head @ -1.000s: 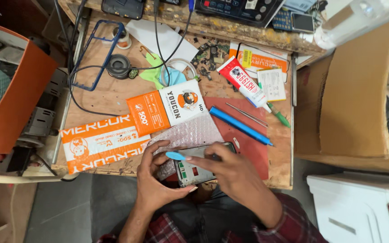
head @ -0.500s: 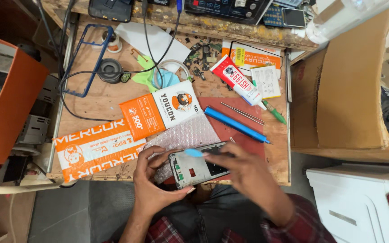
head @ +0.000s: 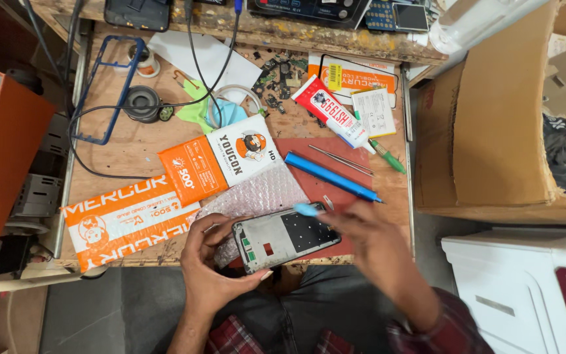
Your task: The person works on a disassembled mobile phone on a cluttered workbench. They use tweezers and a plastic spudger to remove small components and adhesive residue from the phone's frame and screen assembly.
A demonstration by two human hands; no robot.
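My left hand (head: pixel 212 272) is curled under and around the near end of the opened phone frame (head: pixel 285 237), thumb along its left edge, holding it tilted just above the front lip of the wooden bench (head: pixel 106 157). My right hand (head: pixel 373 244) is closed in a pinch on a small light-blue pry tool (head: pixel 308 210), whose tip sits at the frame's upper edge; the hand is blurred, so I can't tell exactly how the fingers lie. I judge I'm partway through working around the frame's edge with the tool, so the next stroke calls for a steady left grip and a shallow, light tip that doesn't slip onto the inner parts. Just behind the frame lies a sheet of bubble wrap (head: pixel 260 196) on a red mat (head: pixel 335 164), with a blue pen-shaped driver (head: pixel 332 177) and thin tweezers (head: pixel 340 159) near. Farther back are orange packets (head: pixel 185 172) and a glue tube (head: pixel 331 118).
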